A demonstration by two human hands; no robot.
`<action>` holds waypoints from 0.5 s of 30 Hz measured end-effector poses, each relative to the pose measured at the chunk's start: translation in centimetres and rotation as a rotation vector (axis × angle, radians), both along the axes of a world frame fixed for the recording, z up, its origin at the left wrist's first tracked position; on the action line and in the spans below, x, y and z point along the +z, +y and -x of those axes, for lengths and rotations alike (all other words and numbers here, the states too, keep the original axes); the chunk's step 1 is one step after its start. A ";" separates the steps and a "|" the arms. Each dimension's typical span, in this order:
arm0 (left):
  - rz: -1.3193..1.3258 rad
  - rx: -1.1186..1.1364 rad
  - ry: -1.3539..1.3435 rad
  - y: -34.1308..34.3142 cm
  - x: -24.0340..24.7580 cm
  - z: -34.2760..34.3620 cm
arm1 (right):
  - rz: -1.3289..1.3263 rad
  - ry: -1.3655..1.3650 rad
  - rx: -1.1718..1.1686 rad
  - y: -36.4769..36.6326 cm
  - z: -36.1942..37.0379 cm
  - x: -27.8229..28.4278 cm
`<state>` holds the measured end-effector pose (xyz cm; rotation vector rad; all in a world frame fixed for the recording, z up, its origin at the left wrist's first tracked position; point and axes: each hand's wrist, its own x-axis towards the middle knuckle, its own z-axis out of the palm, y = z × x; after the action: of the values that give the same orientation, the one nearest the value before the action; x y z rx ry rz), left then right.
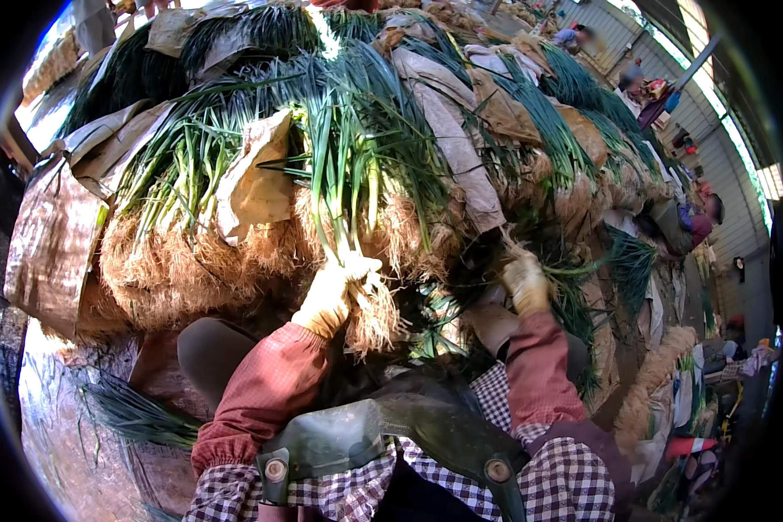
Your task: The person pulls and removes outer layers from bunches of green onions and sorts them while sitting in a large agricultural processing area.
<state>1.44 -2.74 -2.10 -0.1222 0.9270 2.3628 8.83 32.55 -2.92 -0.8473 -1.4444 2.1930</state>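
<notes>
My left hand, in a pale glove, grips a small bunch of green onions just above the roots. Their white stems and green leaves point away from me, and a tuft of pale roots hangs below the fist. To the right, my gloved right hand is curled closed. Pale strands show at its fingertips, but what it grips is unclear. Loose green leaves lie beside that wrist. In front of both hands rises a large heap of green onions, roots toward me.
Brown paper-like sheets and a pale cloth strip lie over the heap. At lower left, more green onions rest on a shiny sheet. Rooty bundles stand at right. Other people are farther off at right.
</notes>
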 end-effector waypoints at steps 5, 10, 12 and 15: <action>-0.043 -0.143 0.052 0.5 0.3 -1.0 | -0.239 0.092 0.819 -16.6 3.9 1.3; 0.124 -0.126 0.071 -0.4 2.0 -1.2 | -0.732 0.305 0.530 -16.1 7.3 0.5; 0.279 0.042 0.307 -4.4 -5.1 1.1 | -0.263 0.298 0.194 -13.9 6.0 5.1; 0.128 0.099 -0.086 -0.6 1.0 -0.5 | 0.125 0.123 -0.272 -3.7 1.8 2.3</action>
<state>1.89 -3.37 -1.07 -0.3249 1.0522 2.3660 7.06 28.84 -0.64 -0.8764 -1.0755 2.1032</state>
